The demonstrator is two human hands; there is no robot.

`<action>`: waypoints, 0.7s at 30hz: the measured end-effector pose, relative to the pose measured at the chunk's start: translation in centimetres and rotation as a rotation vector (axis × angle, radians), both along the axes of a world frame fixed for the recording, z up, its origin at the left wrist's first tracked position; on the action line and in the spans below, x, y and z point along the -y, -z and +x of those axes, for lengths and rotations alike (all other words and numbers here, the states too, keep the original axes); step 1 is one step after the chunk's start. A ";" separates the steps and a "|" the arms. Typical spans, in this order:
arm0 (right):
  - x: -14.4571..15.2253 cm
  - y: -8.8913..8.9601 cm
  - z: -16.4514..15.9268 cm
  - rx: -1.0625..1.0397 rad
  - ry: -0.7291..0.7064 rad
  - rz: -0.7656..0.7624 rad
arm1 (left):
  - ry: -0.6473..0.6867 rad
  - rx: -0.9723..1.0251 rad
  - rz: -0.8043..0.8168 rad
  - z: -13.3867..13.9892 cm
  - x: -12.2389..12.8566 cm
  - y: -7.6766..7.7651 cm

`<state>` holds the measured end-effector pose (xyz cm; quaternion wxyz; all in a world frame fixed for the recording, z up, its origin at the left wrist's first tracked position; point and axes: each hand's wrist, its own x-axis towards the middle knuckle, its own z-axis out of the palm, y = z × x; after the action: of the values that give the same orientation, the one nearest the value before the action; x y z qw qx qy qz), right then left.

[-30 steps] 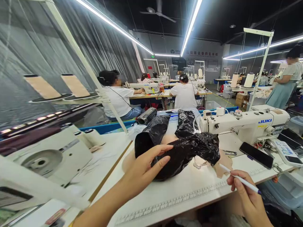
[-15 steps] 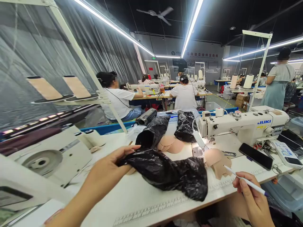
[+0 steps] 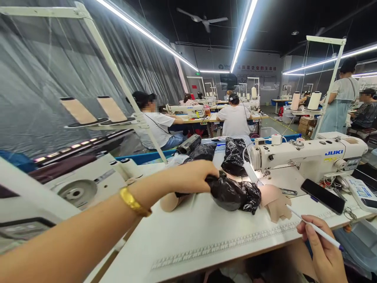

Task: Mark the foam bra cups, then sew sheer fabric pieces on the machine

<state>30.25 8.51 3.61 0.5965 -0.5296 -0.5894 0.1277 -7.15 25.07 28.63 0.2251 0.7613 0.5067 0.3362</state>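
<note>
My left hand [image 3: 202, 176] is closed on a crumpled black plastic bag [image 3: 231, 194] above the white table [image 3: 182, 239]. A gold bracelet [image 3: 134, 201] circles that wrist. Between the fingers of my right hand [image 3: 322, 245], at the table's front edge, is a slim white pen [image 3: 322, 232] with a purple end; its tip points at beige fabric pieces [image 3: 277, 206] that look like moulded cups. Another beige piece [image 3: 171, 202] lies below my left forearm, partly hidden. Behind the held bag stands a second black plastic bag [image 3: 234, 157].
A white sewing machine [image 3: 312, 155] with a lit lamp stands at the right. Near it lie a black phone [image 3: 322, 195] and small snips [image 3: 288, 192]. A printed ruler [image 3: 224, 248] runs along the front edge. Thread cones [image 3: 78, 111] stand at left; co-workers sit beyond.
My left hand has moved right and away from me, pulling the black bag back and bunching it up. More of the ruler and table shows. My right hand keeps the pen, nearly still.
</note>
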 end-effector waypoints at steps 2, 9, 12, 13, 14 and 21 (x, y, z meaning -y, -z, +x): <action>-1.0 0.1 1.4 0.116 0.032 0.030 | 0.132 -0.092 -0.150 -0.5 1.6 0.9; -8.4 3.0 7.3 0.663 -0.094 0.079 | -0.186 0.257 -0.534 -6.2 4.7 7.1; -10.4 4.7 8.1 0.760 -0.083 0.081 | -0.263 0.362 -0.606 -6.4 3.5 10.5; -10.6 5.0 8.1 0.767 -0.063 0.096 | -0.278 0.376 -0.620 -6.3 3.0 11.2; -10.6 5.2 8.0 0.763 -0.042 0.117 | -0.288 0.380 -0.630 -6.1 2.5 11.7; -7.2 1.8 4.9 0.673 -0.087 0.176 | -0.259 0.419 -0.492 -4.1 0.6 6.6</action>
<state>35.18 15.67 1.79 0.4063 -0.4628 -0.7838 -0.0801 -11.20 24.47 22.04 0.4565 0.5280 0.6078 0.3788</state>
